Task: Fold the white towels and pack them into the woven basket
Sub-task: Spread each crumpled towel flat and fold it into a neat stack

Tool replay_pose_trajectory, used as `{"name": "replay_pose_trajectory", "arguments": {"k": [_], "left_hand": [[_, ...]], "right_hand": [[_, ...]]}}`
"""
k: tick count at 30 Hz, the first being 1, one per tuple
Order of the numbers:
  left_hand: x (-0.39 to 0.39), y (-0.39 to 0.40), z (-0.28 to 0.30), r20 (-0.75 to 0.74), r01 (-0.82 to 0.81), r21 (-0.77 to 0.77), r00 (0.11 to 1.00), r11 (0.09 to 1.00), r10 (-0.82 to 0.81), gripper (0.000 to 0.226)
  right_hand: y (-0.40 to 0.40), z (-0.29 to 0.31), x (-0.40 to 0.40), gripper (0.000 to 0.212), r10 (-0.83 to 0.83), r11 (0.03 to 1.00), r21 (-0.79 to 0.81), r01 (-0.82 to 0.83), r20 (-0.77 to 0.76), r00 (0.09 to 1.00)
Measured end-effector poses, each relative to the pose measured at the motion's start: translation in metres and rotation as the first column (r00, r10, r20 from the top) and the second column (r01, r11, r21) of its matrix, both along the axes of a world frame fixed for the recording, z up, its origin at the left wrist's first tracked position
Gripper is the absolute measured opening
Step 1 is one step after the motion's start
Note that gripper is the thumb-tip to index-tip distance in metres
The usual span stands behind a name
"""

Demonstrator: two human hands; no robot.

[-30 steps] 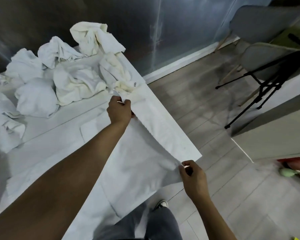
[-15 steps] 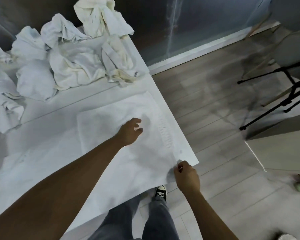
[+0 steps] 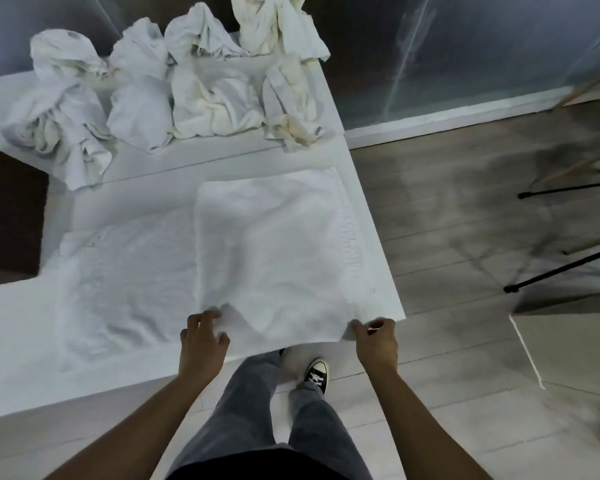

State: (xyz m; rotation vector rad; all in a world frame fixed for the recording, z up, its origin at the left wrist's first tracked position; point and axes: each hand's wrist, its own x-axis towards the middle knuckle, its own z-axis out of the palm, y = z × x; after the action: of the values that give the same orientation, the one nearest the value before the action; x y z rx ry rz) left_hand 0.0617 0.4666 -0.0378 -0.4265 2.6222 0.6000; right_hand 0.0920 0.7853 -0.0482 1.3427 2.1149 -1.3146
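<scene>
A white towel point(image 3: 274, 251) lies spread flat at the near right corner of the white table point(image 3: 125, 161), its near edge hanging a little over the table's front. My left hand point(image 3: 201, 336) has its fingertips on the towel's near left corner. My right hand point(image 3: 374, 337) pinches the near right corner. A second white towel point(image 3: 125, 271) lies flat to the left, partly under the first. Several crumpled white towels point(image 3: 187, 84) are heaped along the table's far side. No woven basket is in view.
The table's right edge point(image 3: 371, 209) drops to a grey plank floor. Black tripod legs point(image 3: 561, 265) and chair legs stand at the right. A glass wall runs behind the table. My legs and a black sneaker point(image 3: 316, 372) are below the table's front edge.
My left hand drew back from the towel's middle to its near left corner. My right hand kept hold of the near right corner. The view shifted left over the table.
</scene>
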Motion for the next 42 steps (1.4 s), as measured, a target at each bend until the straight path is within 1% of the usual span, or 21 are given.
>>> {"name": "replay_pose_trajectory", "arguments": {"k": [3,5,7,9,11,12,13,17,20,22,24,26,28,30,32,33,35,37,38,40,42], "left_hand": [[0.006,-0.003,0.005,0.017,-0.274,0.022,0.962,0.961,0.274,0.044],[0.010,-0.007,0.008,0.052,-0.413,0.072,0.911,0.908,0.410,0.045],[0.015,-0.008,0.010,0.097,-0.504,0.151,0.864,0.851,0.495,0.043],[0.020,-0.012,0.010,0.133,-0.507,0.181,0.862,0.843,0.490,0.036],[0.024,-0.017,0.010,0.169,-0.495,0.192,0.868,0.848,0.468,0.020],[0.026,-0.018,0.010,0.191,-0.517,0.218,0.854,0.828,0.483,0.014],[0.028,-0.020,0.010,0.213,-0.548,0.249,0.835,0.799,0.507,0.014],[0.036,-0.020,0.018,0.298,-0.683,0.416,0.726,0.600,0.620,0.018],[0.036,-0.019,0.032,0.361,-0.733,0.522,0.654,0.437,0.665,0.027],[0.033,-0.020,0.043,0.366,-0.738,0.562,0.626,0.373,0.688,0.032],[0.028,-0.023,0.056,0.354,-0.727,0.597,0.617,0.339,0.703,0.032],[0.017,-0.026,0.071,0.319,-0.689,0.631,0.650,0.358,0.690,0.031],[0.001,-0.031,0.082,0.277,-0.639,0.653,0.701,0.406,0.657,0.025],[-0.020,-0.035,0.091,0.246,-0.593,0.668,0.746,0.450,0.619,0.014],[-0.041,-0.039,0.097,0.224,-0.562,0.683,0.769,0.466,0.599,0.010],[-0.052,-0.040,0.101,0.225,-0.556,0.695,0.770,0.455,0.597,0.009],[-0.072,-0.045,0.110,0.259,-0.542,0.743,0.774,0.393,0.577,0.010],[-0.091,-0.051,0.118,0.283,-0.472,0.815,0.830,0.335,0.481,0.018],[-0.101,-0.055,0.120,0.277,-0.427,0.839,0.869,0.337,0.409,0.023],[-0.123,-0.062,0.118,0.234,-0.354,0.846,0.918,0.398,0.319,0.031],[-0.145,-0.063,0.114,0.150,-0.329,0.800,0.920,0.502,0.363,0.023]], "right_hand": [[0.000,-0.001,-0.002,0.036,-0.093,0.993,-0.075,0.090,-0.034,0.995],[0.001,-0.004,-0.002,0.033,-0.083,0.994,-0.073,0.080,-0.031,0.996],[0.004,-0.009,-0.002,0.031,-0.035,0.998,-0.055,0.034,-0.022,0.999],[0.006,-0.013,0.000,0.029,0.018,0.998,-0.057,-0.018,0.004,1.000],[0.006,-0.012,0.002,0.027,0.055,0.997,-0.053,-0.054,0.018,0.998],[0.006,-0.008,0.003,0.028,0.067,0.997,-0.042,-0.066,0.018,0.998],[0.007,-0.007,0.004,0.027,0.070,0.997,-0.035,-0.070,0.005,0.998],[0.006,0.000,0.008,0.020,0.034,0.998,-0.059,-0.038,-0.064,0.997],[0.002,0.014,0.006,0.025,-0.040,0.995,-0.095,0.027,-0.131,0.991],[0.001,0.032,-0.001,0.023,-0.119,0.985,-0.149,0.088,-0.214,0.970],[0.001,0.050,-0.014,0.028,-0.157,0.975,-0.196,0.104,-0.276,0.948],[-0.001,0.063,-0.035,0.030,-0.158,0.971,-0.221,0.090,-0.312,0.937],[-0.002,0.074,-0.058,0.027,-0.165,0.967,-0.240,0.085,-0.336,0.927],[-0.003,0.083,-0.081,0.021,-0.202,0.955,-0.280,0.101,-0.362,0.910],[-0.006,0.091,-0.103,0.016,-0.266,0.933,-0.332,0.141,-0.367,0.892],[-0.007,0.094,-0.113,0.012,-0.309,0.917,-0.357,0.176,-0.359,0.881],[-0.008,0.100,-0.134,0.005,-0.385,0.884,-0.401,0.240,-0.335,0.860],[-0.009,0.104,-0.155,0.008,-0.447,0.850,-0.438,0.292,-0.309,0.839],[-0.009,0.105,-0.165,0.008,-0.468,0.838,-0.450,0.309,-0.302,0.830],[-0.011,0.106,-0.186,0.003,-0.497,0.819,-0.470,0.329,-0.296,0.816],[-0.015,0.108,-0.203,0.003,-0.514,0.797,-0.507,0.327,-0.288,0.808]]}}
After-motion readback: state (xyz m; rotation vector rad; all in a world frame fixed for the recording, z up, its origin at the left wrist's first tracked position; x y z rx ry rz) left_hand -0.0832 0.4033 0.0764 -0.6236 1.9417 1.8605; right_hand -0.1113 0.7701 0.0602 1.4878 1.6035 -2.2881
